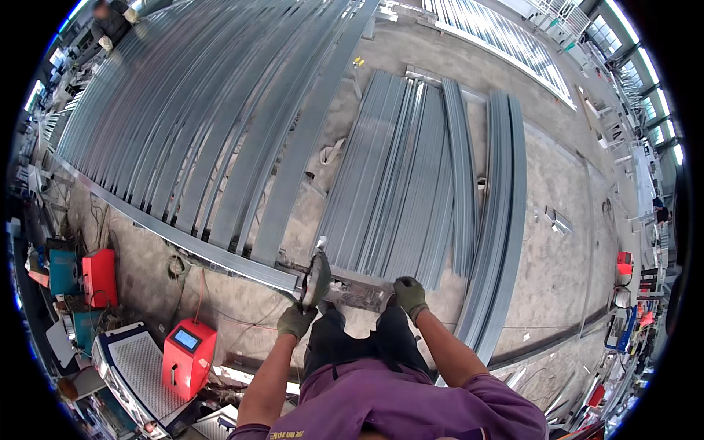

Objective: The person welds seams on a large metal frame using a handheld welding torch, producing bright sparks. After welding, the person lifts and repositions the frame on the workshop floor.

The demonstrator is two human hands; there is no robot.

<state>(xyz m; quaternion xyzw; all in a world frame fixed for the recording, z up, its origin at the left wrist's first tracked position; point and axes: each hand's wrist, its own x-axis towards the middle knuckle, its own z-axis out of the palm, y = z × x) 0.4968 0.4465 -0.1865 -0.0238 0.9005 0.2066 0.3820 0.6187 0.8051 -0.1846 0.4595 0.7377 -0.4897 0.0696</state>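
My left hand (pixel 296 320), in a grey-green work glove, is closed on the lower end of a dark, curved, oval piece (pixel 317 280) that looks like a hand-held shield. This piece stands upright beside the corner of a steel frame (pixel 242 270). My right hand (pixel 411 295), gloved alike, is curled by the near ends of long grey metal profiles (pixel 396 183). Whatever its fingers hold is hidden. Between my hands, in front of my legs, runs a short, stained metal beam (pixel 356 295).
Long flat strips (pixel 213 132) cover the frame on the left. A second stack of profiles (pixel 502 198) lies to my right. A red machine with a small screen (pixel 188 358) stands at lower left, cables on the floor. Another person (pixel 111 28) is at the far left.
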